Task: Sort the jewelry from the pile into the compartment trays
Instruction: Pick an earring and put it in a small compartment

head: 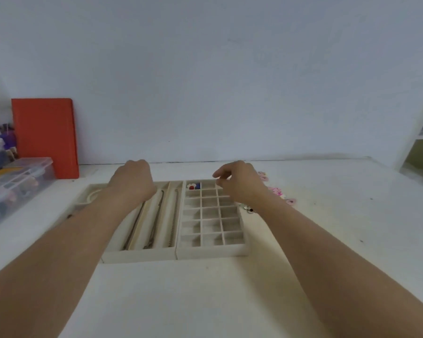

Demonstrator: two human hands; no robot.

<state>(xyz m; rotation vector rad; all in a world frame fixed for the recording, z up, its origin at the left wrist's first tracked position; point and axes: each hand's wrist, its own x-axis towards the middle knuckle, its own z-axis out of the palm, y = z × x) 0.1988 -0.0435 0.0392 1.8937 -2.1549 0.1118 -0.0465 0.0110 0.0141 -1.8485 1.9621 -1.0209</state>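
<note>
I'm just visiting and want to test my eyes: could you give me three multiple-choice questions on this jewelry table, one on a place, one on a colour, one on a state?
1. Where does the loose jewelry pile lie?
A. right of the grid tray
B. in front of both trays
C. on the clear plastic box

2. What colour is the board against the wall?
A. green
B. orange-red
C. black

3. How are most grid tray compartments?
A. full
B. covered
C. empty

Answers: 1 A, pink pieces show beside the right hand. 2 B, it stands orange-red at back left. 3 C, only one far-left compartment holds red and blue pieces.

Both hands (132, 181) (239, 182) hover over beige trays (210, 251)
</note>
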